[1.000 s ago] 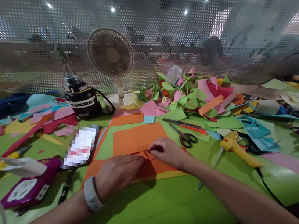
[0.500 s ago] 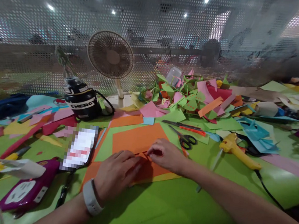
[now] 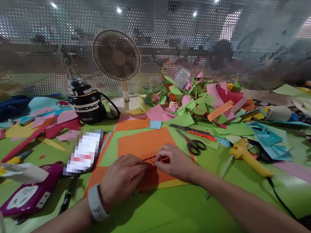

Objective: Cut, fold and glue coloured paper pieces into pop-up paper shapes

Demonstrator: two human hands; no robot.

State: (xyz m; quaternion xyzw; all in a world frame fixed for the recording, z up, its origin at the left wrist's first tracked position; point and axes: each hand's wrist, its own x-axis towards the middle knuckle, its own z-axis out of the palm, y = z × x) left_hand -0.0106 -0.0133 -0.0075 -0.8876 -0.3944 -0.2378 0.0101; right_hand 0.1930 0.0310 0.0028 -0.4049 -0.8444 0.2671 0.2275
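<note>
While the left hand [image 3: 125,179] is lying flattish on the orange paper [image 3: 143,141], fingers together, the right hand [image 3: 176,162] is pinching a small orange fold [image 3: 153,160] there.

Craft workshop-type spot: glue gun [image 3: 250,157], scissors [image 3: 193,143] & colored paper scraps [image 3: 201,99] all over green tbl [image 3: 210,220].

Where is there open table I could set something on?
The widest patch is the green tabletop in front of the orange sheets, between left hand and right forearm. A smaller one separates the scissors from the glue gun. It's crowded at the back with paper scraps and around the phone.
</note>
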